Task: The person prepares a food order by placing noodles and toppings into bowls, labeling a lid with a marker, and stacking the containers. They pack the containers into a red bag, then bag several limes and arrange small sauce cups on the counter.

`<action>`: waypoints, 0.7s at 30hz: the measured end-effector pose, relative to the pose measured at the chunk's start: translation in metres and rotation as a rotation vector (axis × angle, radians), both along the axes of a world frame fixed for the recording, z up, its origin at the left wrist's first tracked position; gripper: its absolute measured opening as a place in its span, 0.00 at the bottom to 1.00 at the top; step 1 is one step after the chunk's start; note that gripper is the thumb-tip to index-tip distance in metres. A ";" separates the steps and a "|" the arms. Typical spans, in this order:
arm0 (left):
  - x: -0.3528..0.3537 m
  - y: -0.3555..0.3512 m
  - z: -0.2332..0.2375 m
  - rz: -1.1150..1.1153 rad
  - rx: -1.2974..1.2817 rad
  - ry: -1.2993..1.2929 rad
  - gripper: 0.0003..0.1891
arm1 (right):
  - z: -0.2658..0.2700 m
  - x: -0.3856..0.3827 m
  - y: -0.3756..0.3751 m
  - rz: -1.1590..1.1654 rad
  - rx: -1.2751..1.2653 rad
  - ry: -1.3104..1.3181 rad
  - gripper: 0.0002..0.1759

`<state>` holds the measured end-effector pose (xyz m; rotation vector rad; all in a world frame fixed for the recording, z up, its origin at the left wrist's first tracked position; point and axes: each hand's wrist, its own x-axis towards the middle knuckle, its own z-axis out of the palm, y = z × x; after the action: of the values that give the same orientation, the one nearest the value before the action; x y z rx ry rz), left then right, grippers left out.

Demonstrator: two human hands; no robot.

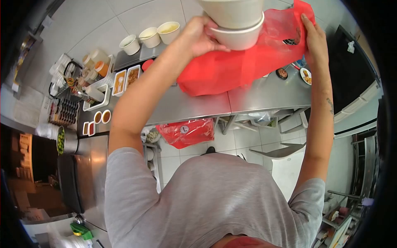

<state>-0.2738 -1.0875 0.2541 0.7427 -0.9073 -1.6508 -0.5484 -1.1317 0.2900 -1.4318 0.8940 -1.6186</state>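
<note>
White bowls [239, 25] in left hand [199, 37], over bag [231, 70].

The left hand [198, 37] grips two stacked white bowls [236, 25] by the rim of the lower one, fingers curled under it. Right beneath that grip spreads a red plastic bag [231, 68], its far edge pinched by the right hand [314, 39] – both hands raised over a steel counter [256, 97]. Left of the bowl grip stand three white cups [149, 37], and further left, trays of sauces [126, 78]. Below the right hand's hold sit small dishes of food [306, 76]. Under the counter – well below both grips – hangs another red bag [186, 132].
</note>
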 end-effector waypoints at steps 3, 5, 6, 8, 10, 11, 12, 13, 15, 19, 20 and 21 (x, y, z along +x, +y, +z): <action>-0.016 -0.019 -0.030 -0.022 0.061 -0.050 0.27 | 0.007 -0.003 -0.016 0.086 0.056 -0.104 0.18; -0.018 -0.034 -0.067 -0.066 0.128 -0.100 0.24 | 0.009 0.008 -0.014 0.172 0.023 -0.110 0.18; -0.022 -0.038 -0.081 -0.056 0.178 -0.104 0.23 | 0.006 0.006 -0.015 0.213 0.041 -0.100 0.18; -0.027 -0.039 -0.105 -0.036 0.275 -0.117 0.22 | -0.006 0.005 -0.016 0.259 0.044 -0.111 0.19; -0.028 -0.041 -0.130 -0.011 0.258 -0.159 0.17 | -0.014 0.004 -0.011 0.236 -0.017 -0.171 0.20; -0.027 -0.043 -0.145 0.004 0.249 -0.176 0.16 | -0.016 0.003 -0.006 0.209 -0.062 -0.211 0.20; -0.019 -0.049 -0.172 -0.046 0.332 -0.229 0.10 | -0.014 0.001 0.001 0.222 -0.129 -0.250 0.21; -0.018 -0.047 -0.190 -0.076 0.373 -0.267 0.10 | -0.013 0.002 0.014 0.223 -0.131 -0.257 0.20; -0.026 -0.035 -0.204 -0.154 0.378 -0.338 0.10 | -0.013 0.009 0.038 0.222 -0.140 -0.275 0.18; -0.056 -0.016 -0.214 -0.277 0.242 -0.522 0.11 | -0.023 0.005 0.045 0.244 -0.229 -0.195 0.23; -0.061 -0.014 -0.216 -0.293 0.185 -0.593 0.11 | -0.024 0.003 0.045 0.249 -0.237 -0.188 0.22; -0.064 -0.012 -0.217 -0.300 0.121 -0.677 0.11 | -0.024 0.002 0.046 0.255 -0.244 -0.181 0.22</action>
<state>-0.3379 -1.0994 0.0373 1.3462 -1.4541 -1.7463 -0.5465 -1.0859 0.2662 -1.4662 0.4026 -1.6696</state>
